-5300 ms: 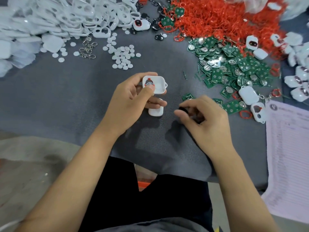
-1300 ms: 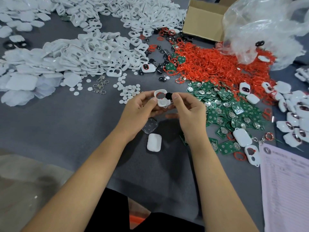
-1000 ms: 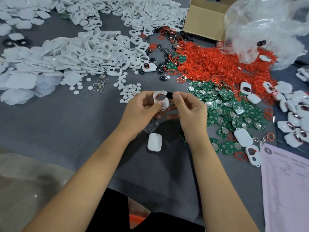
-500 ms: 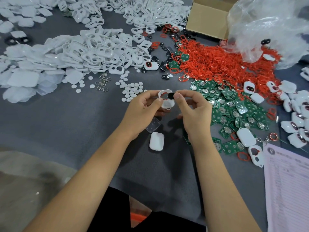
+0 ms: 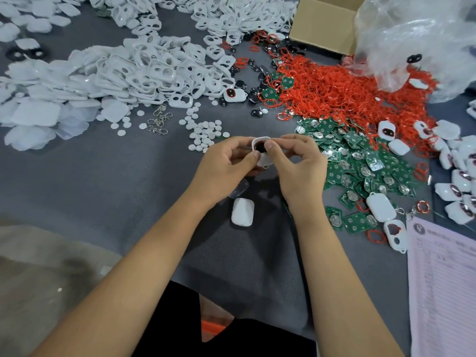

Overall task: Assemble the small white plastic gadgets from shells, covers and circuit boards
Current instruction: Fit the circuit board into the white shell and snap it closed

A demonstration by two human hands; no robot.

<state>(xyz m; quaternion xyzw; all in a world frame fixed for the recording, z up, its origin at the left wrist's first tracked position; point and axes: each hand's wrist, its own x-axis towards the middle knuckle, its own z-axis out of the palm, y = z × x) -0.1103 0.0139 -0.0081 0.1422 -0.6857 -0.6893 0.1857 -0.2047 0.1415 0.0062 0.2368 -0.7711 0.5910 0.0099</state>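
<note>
Both hands (image 5: 260,163) pinch a white shell (image 5: 261,152).

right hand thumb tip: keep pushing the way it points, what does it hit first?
The right hand has its thumb aimed left into the white shell held by the left hand. It would likely meet the black insert in the opening first; depth is unclear.

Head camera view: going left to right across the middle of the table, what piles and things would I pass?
White covers pile → small white discs → hands holding a white shell → green circuit boards → finished white gadgets.
</note>
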